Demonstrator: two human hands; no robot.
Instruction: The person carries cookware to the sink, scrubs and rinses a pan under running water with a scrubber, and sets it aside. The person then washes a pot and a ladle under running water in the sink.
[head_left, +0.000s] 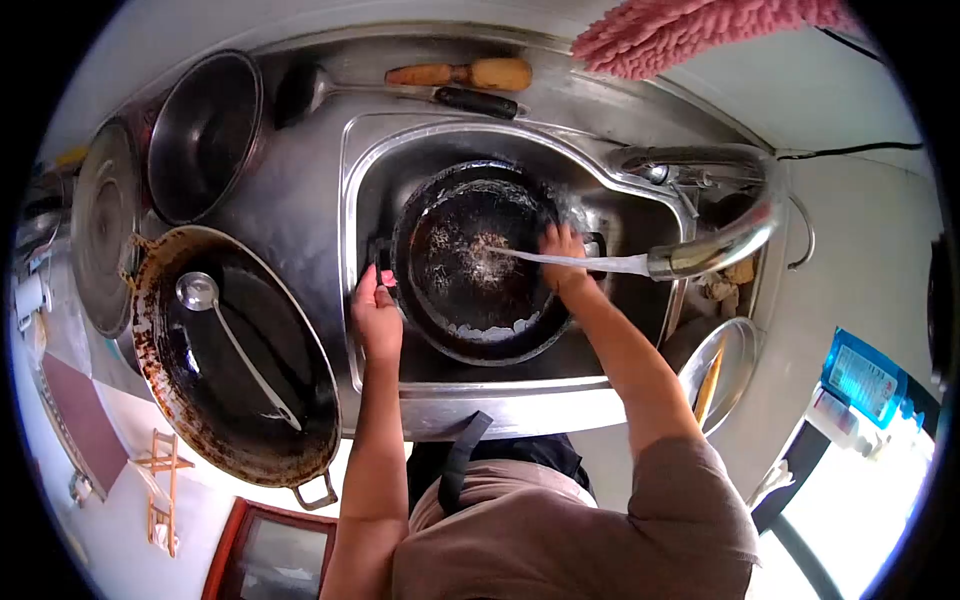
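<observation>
A round, black, two-handled metal pan [470,295] sits in a rectangular stainless-steel sink [346,215], its floor flecked with pale residue. The left hand [378,315] curls at the pan's 9 o'clock handle, apparently to steady it, with a small pink patch at the fingertips too unclear to name. The right hand [566,244] lies with fingers extended over the rim at 3 o'clock; whether it holds a scrubber cannot be told. From 3 o'clock, a curved chrome faucet [735,250] sends water [610,264] toward the pan's middle, likely so that it rinses the floor. On the brushed-steel table [310,180], a large rust-edged black pan [240,350] at 8 o'clock cradles a long silver ladle [198,292], its handle kept within the rim. A deep black pot [205,135] leans at 10 o'clock; black-handled and wooden-handled utensils [476,102] line 12 o'clock. Beyond, a pink tufted cloth [690,35] hangs at 1 o'clock, a blue-labelled bottle [862,375] stands at 4, and a red-framed panel [225,530] shows at 7.
</observation>
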